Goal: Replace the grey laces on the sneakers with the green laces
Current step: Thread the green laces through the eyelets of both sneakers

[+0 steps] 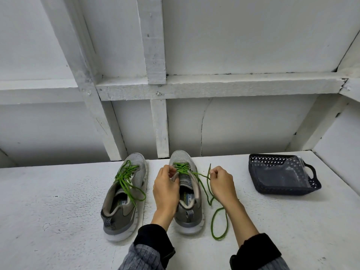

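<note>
Two grey sneakers [124, 195] are counted mid-frame, green laces [204, 190] pinched by left hand [165, 189] and right hand [221, 185], sleeves cut off.

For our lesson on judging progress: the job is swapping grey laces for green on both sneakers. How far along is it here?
Done, it seems: the left sneaker carries a green lace, loosely threaded and untied. In hand: the right sneaker has green crossings; the left hand works at its eyelets while the right hand pinches the loose lace end. Left: finishing the threading, tying both. No grey laces visible.
</note>
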Motion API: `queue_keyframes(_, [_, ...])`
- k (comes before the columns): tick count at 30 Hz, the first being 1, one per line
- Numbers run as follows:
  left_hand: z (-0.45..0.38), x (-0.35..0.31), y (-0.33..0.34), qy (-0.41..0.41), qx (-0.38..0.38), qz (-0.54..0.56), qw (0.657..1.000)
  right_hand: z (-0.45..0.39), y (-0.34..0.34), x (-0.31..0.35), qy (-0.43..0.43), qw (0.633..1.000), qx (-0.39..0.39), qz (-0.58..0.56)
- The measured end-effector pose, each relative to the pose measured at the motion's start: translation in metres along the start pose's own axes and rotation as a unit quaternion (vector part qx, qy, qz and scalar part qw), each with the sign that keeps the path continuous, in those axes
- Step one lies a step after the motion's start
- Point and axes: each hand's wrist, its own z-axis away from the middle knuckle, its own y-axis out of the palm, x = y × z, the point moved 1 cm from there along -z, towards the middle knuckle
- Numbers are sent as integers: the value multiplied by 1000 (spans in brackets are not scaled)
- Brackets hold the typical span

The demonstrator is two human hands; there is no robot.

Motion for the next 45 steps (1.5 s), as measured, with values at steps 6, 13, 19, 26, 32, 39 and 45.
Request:
queue_keyframes(6, [-1, -1, 1, 7, 6, -5, 1000, -46, 8, -14, 54, 998, -15, 34])
queue_keyframes(13, [-2, 2, 3, 10, 8, 5, 1000, -73, 31, -11, 108, 986, 49, 114])
queue_keyframes(19, [-3, 4, 5, 21, 6, -6, 1000, -80, 47, -8, 117, 974, 58, 186])
queue_keyframes(26, [-3, 5, 5, 25, 1, -38, 999, -67, 27, 6, 62, 998, 16, 6])
queue_keyframes(32, [0, 5, 0, 0, 6, -42, 999, -14, -8, 32, -51, 989, -54, -129])
queue_keyframes(39, [5, 8, -12, -15, 39, -7, 999, 25, 6, 43, -97, 992, -6, -80])
queue_keyframes(45, [1, 8, -23, -90, 76, 132, 984, 37, 21, 42, -152, 986, 58, 20])
